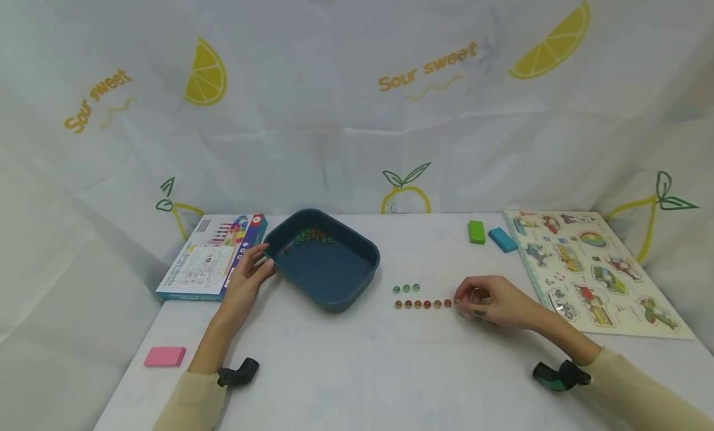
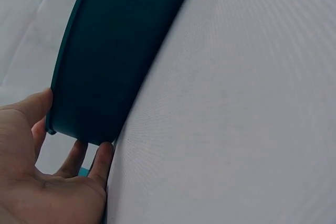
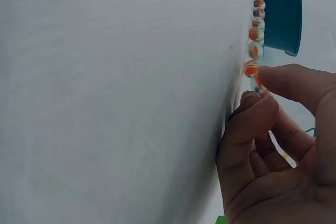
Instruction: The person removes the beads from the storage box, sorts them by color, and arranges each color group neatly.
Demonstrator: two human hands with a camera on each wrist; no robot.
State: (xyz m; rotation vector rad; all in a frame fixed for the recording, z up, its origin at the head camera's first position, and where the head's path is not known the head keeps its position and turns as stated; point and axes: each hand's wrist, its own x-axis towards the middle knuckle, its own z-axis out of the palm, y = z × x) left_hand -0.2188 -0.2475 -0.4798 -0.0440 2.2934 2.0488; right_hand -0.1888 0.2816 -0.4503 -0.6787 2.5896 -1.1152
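In the head view my right hand [image 1: 493, 301] is at the right end of a row of orange marbles [image 1: 427, 304]. Its thumb and fingertips pinch a marble [image 3: 257, 83] low over the table, close beside the last orange one. Behind that row lie three green marbles [image 1: 406, 288]. My left hand [image 1: 248, 279] holds the left corner of a dark blue tray [image 1: 334, 297], fingers and thumb on its rim and outer wall. Inside the tray, several green and orange marbles [image 1: 313, 235] gather toward the far left side.
A boxed set [image 1: 209, 257] lies left of the tray, with a pink block [image 1: 165, 356] nearer the front. Behind my right hand are a green block [image 1: 476, 232] and a blue block [image 1: 502, 239]. A picture puzzle board [image 1: 597, 270] lies at the right.
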